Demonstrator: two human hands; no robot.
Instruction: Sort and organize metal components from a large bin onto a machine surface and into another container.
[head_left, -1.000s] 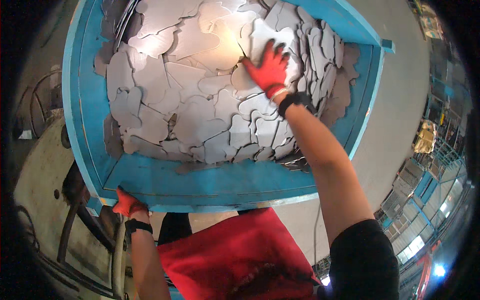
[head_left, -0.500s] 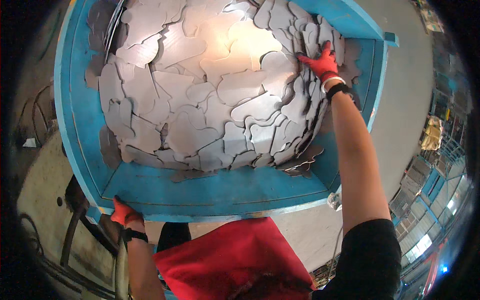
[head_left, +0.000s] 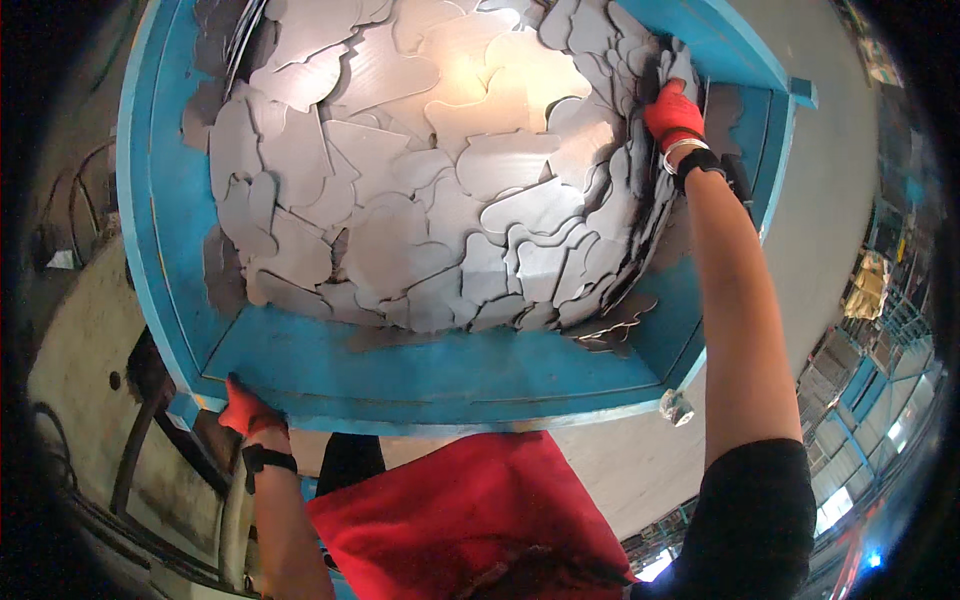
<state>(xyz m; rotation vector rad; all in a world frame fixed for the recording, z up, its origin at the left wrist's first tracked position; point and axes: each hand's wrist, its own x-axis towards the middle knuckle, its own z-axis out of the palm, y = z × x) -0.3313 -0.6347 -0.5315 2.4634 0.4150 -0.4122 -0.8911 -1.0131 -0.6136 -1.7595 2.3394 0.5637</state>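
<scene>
A blue metal bin holds a heaped pile of flat grey metal cut-outs with curved outlines, overlapping like scales. My right hand, in a red glove, reaches to the far right of the heap. Its fingers are curled in around the edge of the metal pieces stacked there, and the fingertips are partly hidden. At the near left corner, my left hand, also gloved in red, grips the bin's rim with the thumb on top. Dark bands circle both wrists.
A red apron hangs between my arms at the bin's near side. Left of the bin stands a pale, worn machine surface with dark cables. Grey floor runs along the right, with a yellowish bundle and racks farther off.
My right hand's spread fingers have curled in at the right edge of the heap. The whole view has shifted slightly, and my left hand stays on the rim.
</scene>
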